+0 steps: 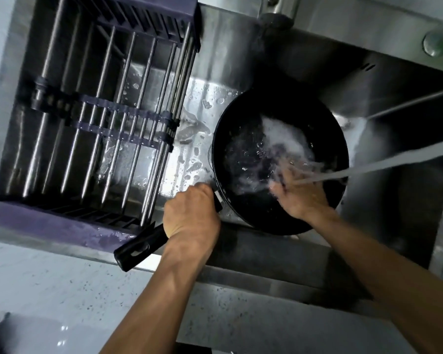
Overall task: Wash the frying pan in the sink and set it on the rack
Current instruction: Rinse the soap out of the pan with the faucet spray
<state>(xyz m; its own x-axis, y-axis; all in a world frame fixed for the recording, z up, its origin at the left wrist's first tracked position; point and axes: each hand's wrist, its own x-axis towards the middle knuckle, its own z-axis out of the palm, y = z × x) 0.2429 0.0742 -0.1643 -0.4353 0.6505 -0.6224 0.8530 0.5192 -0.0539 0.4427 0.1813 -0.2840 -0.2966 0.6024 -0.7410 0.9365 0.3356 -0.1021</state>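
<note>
While water runs, hand (301,198) in pan (243,129)

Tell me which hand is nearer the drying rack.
Left. The left hand grips the pan handle just beside the rack; the right hand lies inside the frying pan, farther away.

A pale speckled stone desk (62,284) borders the near edge. Its surface is glossy and reflects small bright light spots at lower left. A round metal button (435,43) sits on the steel ledge at upper right.
</note>
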